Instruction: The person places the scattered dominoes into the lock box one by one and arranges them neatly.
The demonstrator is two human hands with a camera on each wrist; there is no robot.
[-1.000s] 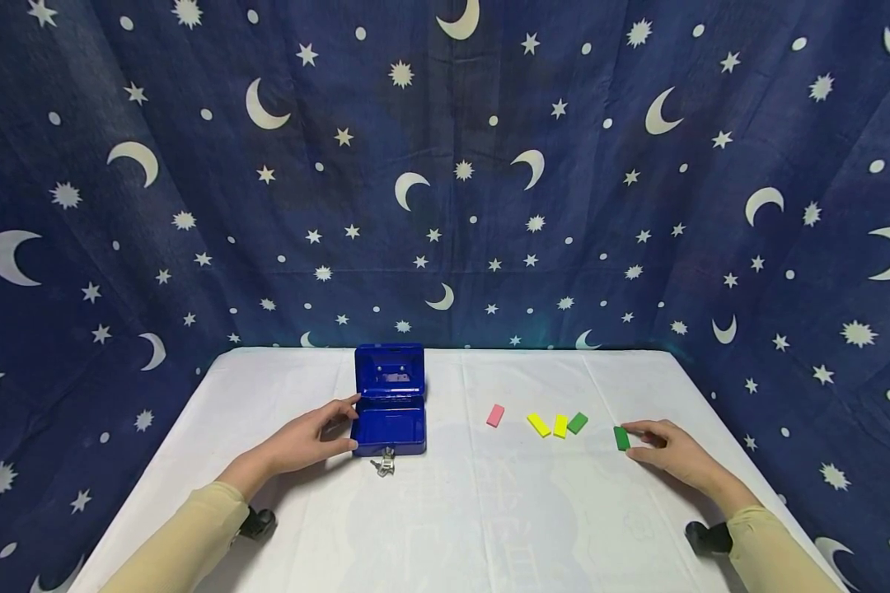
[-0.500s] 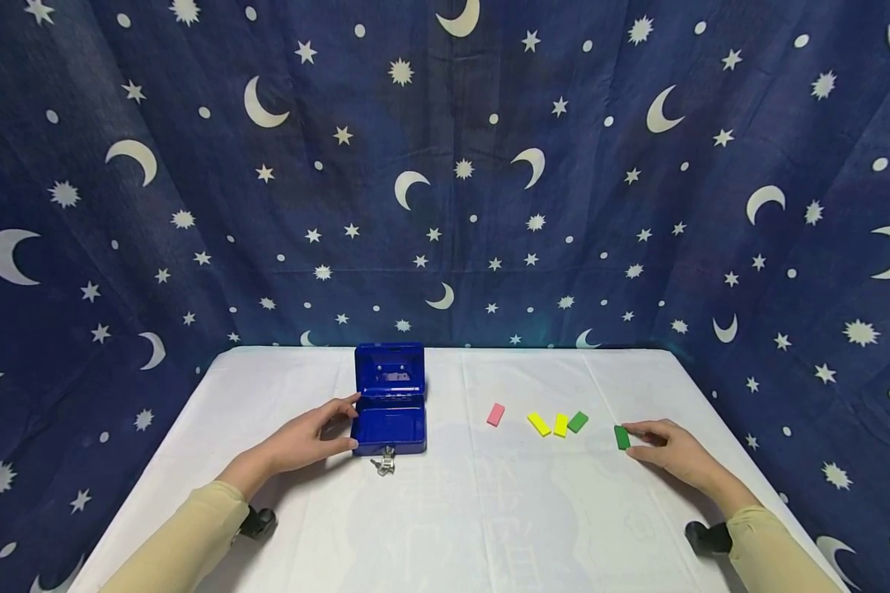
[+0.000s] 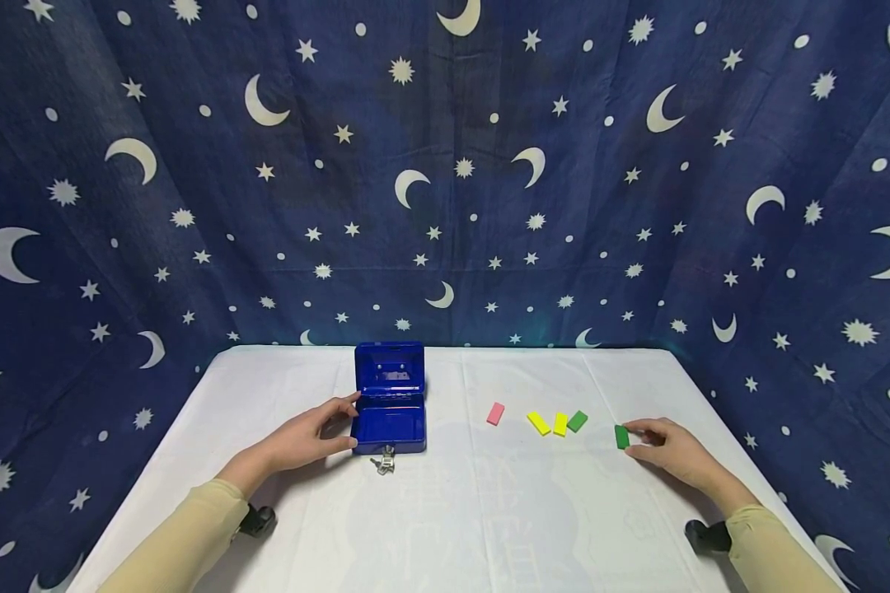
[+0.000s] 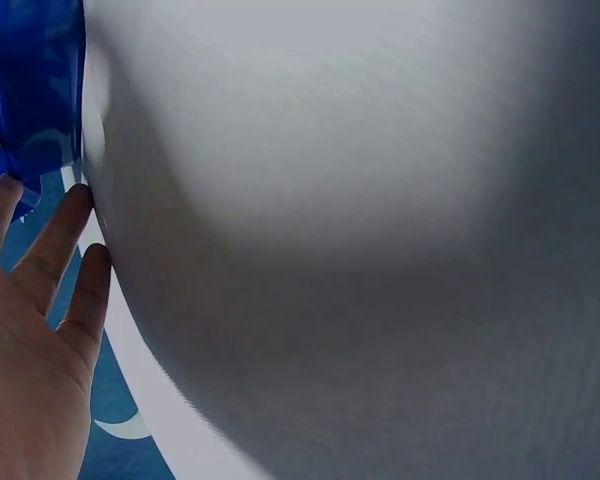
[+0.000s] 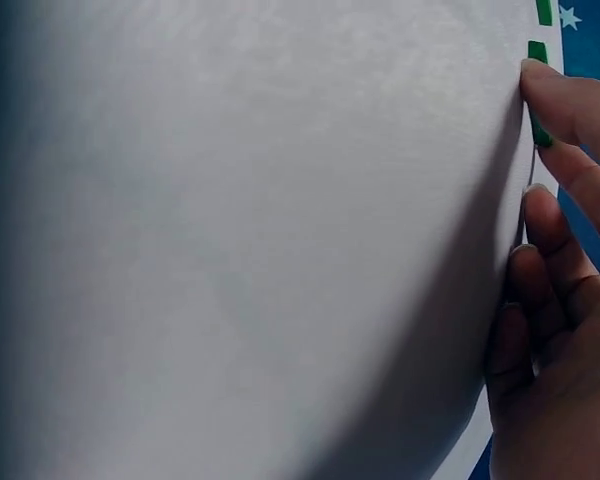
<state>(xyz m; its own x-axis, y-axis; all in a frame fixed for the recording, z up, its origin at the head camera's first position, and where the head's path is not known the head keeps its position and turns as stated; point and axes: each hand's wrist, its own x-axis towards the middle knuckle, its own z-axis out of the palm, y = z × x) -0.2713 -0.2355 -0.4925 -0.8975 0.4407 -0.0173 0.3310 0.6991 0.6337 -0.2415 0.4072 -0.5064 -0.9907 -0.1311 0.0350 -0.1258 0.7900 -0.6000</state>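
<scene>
A small blue metal cash box [image 3: 389, 426] stands on the white cloth with its lid [image 3: 390, 368] raised. From the latch at its front hangs a lock with keys [image 3: 386, 462]. My left hand [image 3: 306, 435] rests against the box's left side, thumb by the front corner and fingertips farther back; its other fingers stretch out low over the cloth in the left wrist view. At the right, my right hand [image 3: 675, 455] pinches a green rectangular block [image 3: 621, 436] between thumb and forefinger. The right wrist view also shows that green block [image 5: 539, 118] between the fingertips.
Between the box and my right hand lie a pink block [image 3: 495, 413], two yellow blocks [image 3: 538, 423] and another green block [image 3: 578, 421]. A dark blue curtain [image 3: 460, 222] with moons and stars surrounds the white table [image 3: 445, 527] at the back and sides.
</scene>
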